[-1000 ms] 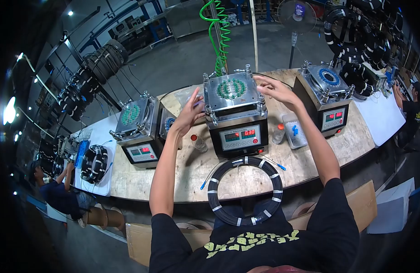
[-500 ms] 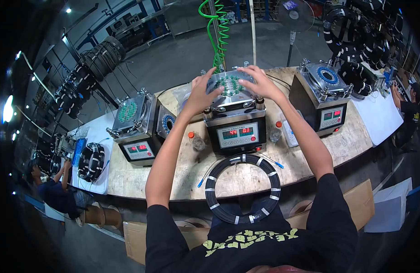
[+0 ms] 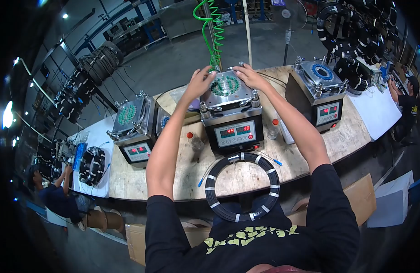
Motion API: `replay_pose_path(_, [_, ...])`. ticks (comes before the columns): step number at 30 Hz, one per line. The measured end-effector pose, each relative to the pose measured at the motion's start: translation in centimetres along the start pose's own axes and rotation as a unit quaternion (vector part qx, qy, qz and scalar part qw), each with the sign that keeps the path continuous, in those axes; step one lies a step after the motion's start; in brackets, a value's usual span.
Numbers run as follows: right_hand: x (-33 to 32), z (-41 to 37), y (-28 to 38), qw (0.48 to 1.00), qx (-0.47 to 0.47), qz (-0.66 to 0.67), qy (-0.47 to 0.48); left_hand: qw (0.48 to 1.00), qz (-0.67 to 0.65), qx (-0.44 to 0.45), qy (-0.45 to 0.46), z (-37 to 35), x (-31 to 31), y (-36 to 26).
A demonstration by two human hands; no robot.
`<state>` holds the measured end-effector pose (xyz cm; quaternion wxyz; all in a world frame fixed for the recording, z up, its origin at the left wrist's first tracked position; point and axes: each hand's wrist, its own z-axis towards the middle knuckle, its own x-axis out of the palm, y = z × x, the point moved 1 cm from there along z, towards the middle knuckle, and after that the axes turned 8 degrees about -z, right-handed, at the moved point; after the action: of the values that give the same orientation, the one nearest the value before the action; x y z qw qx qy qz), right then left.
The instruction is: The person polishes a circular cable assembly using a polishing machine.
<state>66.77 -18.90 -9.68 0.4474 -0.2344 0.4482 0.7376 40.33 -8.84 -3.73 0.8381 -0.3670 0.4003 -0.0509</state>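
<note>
Since a second ago both hands have come in from the air beside the middle machine (image 3: pixel 235 133) and settled on the far edge of its metal top plate (image 3: pixel 227 93). A similar machine (image 3: pixel 132 125) stands at the left on the wooden surface (image 3: pixel 141 182). The left hand (image 3: pixel 198 83) lies with fingers spread on the plate's far-left corner and the right hand (image 3: pixel 246 74), also spread, lies on its far-right corner. A black cable coil (image 3: pixel 208 184) lies just before the middle machine, and a third machine (image 3: pixel 317 93) stands at the right.
</note>
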Motion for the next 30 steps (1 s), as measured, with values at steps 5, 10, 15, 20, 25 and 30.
replay_pose_path(5, [-3.6,-6.3,1.1,0.992,0.028,0.122,-0.026,0.981,-0.183,0.014,-0.071,-5.0,-0.8,0.8])
replay_pose_path(10, [-5.1,-14.9,0.6,0.967,0.139,-0.096,0.192,0.976,-0.191,-0.069,-0.074,-14.9,-1.3,-1.6])
replay_pose_path(15, [-5.7,-21.1,2.8,0.938,0.114,-0.229,0.235,0.977,-0.183,-0.104,-0.027,-20.2,-0.2,-2.3])
replay_pose_path(20, [-6.5,-22.1,1.9,0.924,0.145,-0.216,0.282,0.972,-0.191,-0.135,0.009,-25.0,2.1,-1.8])
replay_pose_path(25, [-7.3,-24.2,7.3,0.949,0.042,-0.306,0.062,0.988,-0.087,-0.104,0.077,-30.5,4.3,1.7])
replay_pose_path(30, [-1.3,-28.0,9.1,0.989,0.075,-0.128,0.013,0.979,-0.036,-0.159,0.124,-34.3,8.4,4.7])
